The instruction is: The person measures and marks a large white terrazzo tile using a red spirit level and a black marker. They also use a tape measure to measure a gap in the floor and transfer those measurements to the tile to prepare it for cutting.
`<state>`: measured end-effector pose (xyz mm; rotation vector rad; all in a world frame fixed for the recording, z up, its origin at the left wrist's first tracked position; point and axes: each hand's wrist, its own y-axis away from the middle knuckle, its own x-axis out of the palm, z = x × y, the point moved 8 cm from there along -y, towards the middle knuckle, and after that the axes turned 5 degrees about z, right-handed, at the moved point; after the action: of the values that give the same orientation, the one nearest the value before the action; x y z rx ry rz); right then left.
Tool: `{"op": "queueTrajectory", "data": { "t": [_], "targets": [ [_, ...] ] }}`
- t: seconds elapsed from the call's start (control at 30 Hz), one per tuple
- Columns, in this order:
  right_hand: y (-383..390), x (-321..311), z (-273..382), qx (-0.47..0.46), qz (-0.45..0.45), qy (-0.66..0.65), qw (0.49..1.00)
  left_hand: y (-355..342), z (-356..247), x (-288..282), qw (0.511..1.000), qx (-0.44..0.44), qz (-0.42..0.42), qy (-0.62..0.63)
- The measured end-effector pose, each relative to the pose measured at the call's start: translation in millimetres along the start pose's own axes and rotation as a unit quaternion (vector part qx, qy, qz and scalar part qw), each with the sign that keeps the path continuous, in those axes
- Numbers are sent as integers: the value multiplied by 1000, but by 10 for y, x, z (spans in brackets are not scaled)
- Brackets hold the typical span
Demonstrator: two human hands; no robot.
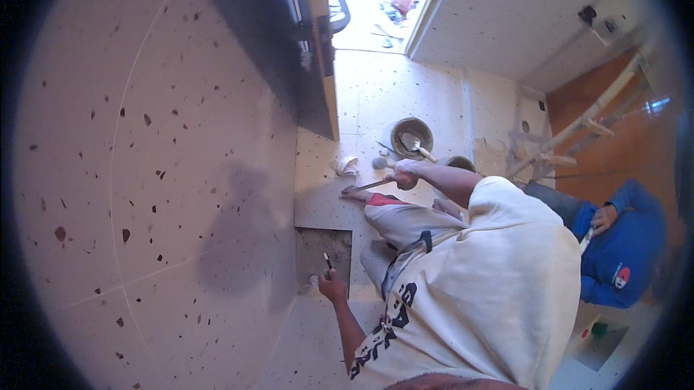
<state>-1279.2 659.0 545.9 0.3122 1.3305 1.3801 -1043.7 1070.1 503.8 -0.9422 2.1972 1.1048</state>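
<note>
My left hand (331, 281) is closed around a slim black-and-white tool (328, 261), held over a square, rough grey recess (311, 245) beside the left wall. My right hand (405, 173) grips a long, narrow grey bar (367, 185) that slants down toward my bare foot (350, 193). Just beyond that hand stand a bucket (399, 130) with grey material and a white-handled tool (423, 151), and a second bucket (457, 162), partly hidden by my arm. A crumpled white item (348, 165) lies on the speckled floor tiles (325, 206).
A co-worker in blue (625, 253) crouches at right, holding something pale, near a wooden ladder (593, 112) against an orange-brown panel (611, 166). A dark door (303, 43) stands open onto a littered area. Another recess (606, 350) with green and red items is at lower right.
</note>
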Motion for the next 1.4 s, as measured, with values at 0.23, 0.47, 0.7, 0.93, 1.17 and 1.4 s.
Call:
{"op": "queueTrajectory", "data": {
  "t": [0.23,0.47,0.7,0.93,1.17,1.4],
  "targets": [
    [759,767,-803,113,30,-198,973,42,-1437,-72,993,86,84,-3],
    [883,175,-699,-42,-111,-294,949,-266,-2914,587,964,163,185,97],
    [1277,-1165,-500,-180,-188,-374,890,14,-4861,1092,911,165,330,181],
    [1371,-2193,-885,-167,-196,-601,756,-139,-6144,1651,862,189,396,253],
    [874,-3303,-1613,-196,-372,-492,762,-651,-7168,1918,868,242,376,219],
    [14,-5034,-2311,-85,-331,-508,790,-1588,-7202,1927,909,258,322,63]
  ]
}}
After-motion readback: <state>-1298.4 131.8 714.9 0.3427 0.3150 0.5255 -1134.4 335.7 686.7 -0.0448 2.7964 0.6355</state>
